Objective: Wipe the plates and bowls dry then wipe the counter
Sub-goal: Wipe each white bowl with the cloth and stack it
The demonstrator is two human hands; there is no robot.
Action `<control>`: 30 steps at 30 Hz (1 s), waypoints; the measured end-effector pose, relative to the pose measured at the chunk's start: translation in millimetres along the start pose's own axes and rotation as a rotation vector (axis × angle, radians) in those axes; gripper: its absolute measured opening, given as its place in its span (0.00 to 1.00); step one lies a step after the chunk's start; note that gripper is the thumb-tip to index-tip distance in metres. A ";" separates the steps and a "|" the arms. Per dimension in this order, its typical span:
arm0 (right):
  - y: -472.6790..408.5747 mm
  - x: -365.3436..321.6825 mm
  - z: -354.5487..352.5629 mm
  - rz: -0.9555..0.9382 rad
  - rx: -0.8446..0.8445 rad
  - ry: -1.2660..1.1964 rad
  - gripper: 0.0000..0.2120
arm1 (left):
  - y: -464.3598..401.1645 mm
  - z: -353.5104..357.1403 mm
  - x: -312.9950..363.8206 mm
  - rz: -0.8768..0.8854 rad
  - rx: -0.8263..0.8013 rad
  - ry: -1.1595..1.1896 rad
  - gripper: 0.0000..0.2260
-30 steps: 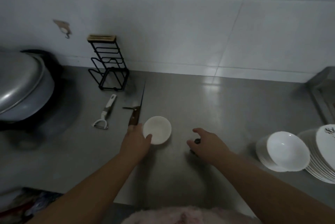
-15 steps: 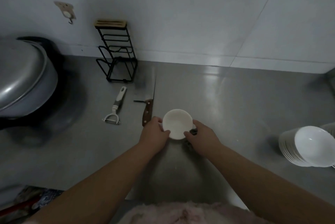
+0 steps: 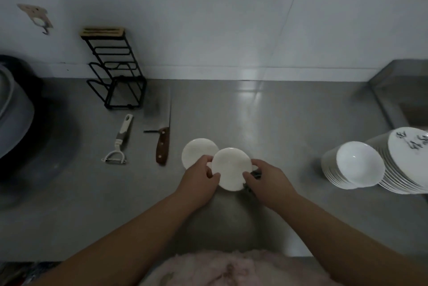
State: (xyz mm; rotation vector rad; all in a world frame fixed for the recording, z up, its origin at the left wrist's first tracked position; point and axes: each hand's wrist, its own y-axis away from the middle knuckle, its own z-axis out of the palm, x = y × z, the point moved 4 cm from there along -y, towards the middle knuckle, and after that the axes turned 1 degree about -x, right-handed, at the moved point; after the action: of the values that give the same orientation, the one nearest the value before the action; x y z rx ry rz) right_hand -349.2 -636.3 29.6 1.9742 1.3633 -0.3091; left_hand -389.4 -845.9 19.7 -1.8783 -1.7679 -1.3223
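both forearms are bare from the lower frame edge to the wrists; no sleeve, cuff, watch, band or glove shows on either. the left hand [image 3: 201, 180] and the right hand [image 3: 269, 185] are bare, with no rings visible. at the bottom centre a pale pink garment [image 3: 234, 268] covers the torso. its surface looks fuzzy or fleecy, with a ragged soft upper outline. a small darker mark sits on its lower left part; the picture is too blurred to tell what it is.
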 end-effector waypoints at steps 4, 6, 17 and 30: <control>16.4 40.3 -13.8 0.046 -0.009 0.044 0.23 | 4.5 41.7 11.5 0.014 -0.080 0.018 0.16; 21.8 57.6 -17.8 0.065 -0.017 0.044 0.22 | 5.4 59.3 14.3 0.011 -0.113 -0.005 0.15; 28.5 93.4 -20.3 0.002 -0.043 0.121 0.23 | 13.7 94.6 11.5 -0.027 -0.081 -0.024 0.15; 36.0 70.7 9.1 -0.596 -0.060 0.559 0.34 | 16.7 96.4 4.8 -0.005 -0.023 0.071 0.10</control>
State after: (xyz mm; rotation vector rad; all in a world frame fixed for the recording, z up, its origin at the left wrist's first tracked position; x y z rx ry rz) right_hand -286.1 -598.5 -1.3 1.6201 2.2867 0.0304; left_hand -333.2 -778.8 -24.3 -1.8165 -1.7315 -1.3992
